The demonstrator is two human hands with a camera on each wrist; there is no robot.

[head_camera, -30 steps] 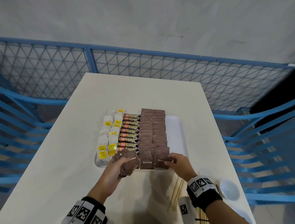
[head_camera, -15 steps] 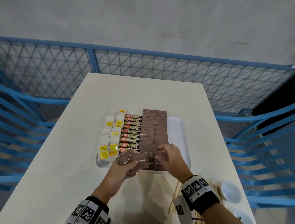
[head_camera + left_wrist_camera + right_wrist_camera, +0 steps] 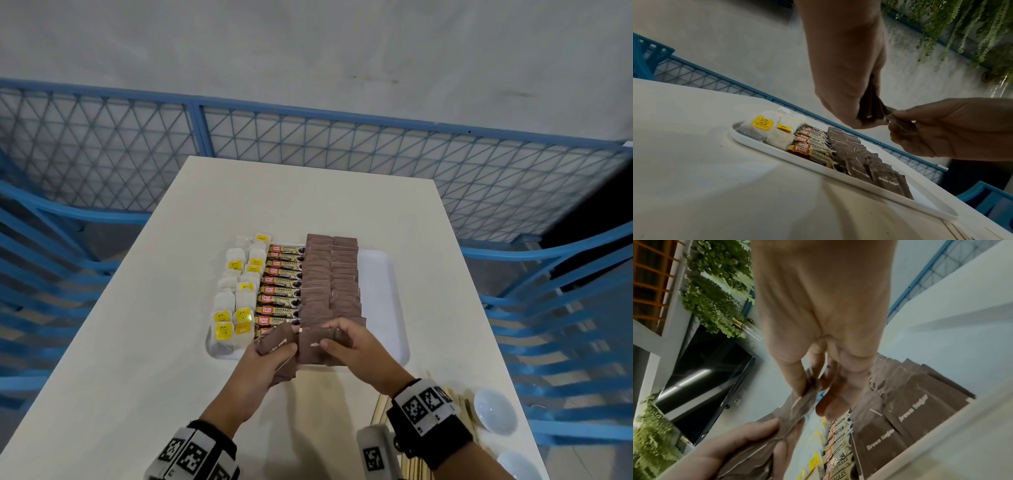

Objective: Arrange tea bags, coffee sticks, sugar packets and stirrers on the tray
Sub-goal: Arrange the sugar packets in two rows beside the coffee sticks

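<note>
**Hands meet over the near edge of the tray**

Since a second ago, when the right hand [image 3: 356, 346] was laying a packet at the near end of the sugar rows, it has come across to the left hand [image 3: 260, 363], and the two now meet above the tray's near edge. Left fingers are curled round a fanned bundle of brown sugar packets [image 3: 275, 356], held just above the table [image 3: 137, 342] in front of the tray [image 3: 383, 294]. Right thumb and fingers pinch a single brown packet [image 3: 313, 344] at the edge of that bundle; the left wrist view shows this pinch close against the left fingers, and the right wrist view shows the packet stretched between both hands.

On the white tray, tea bags [image 3: 236, 294] with yellow tags fill the left side in two columns. Next to them lies a column of coffee sticks [image 3: 279, 291], each laid crosswise. Two overlapping rows of brown sugar packets [image 3: 330, 277] run along the middle, their near ends printed "Brown Sugar" in both wrist views. A strip of bare tray lies to the right of the sugar.

Wooden stirrers [image 3: 382, 409] lie on the table near the right wrist, off the tray, partly hidden by the forearm. Two small white bowls [image 3: 495, 414] sit at the table's near right corner. A blue mesh fence [image 3: 308, 137] runs behind the table.
</note>
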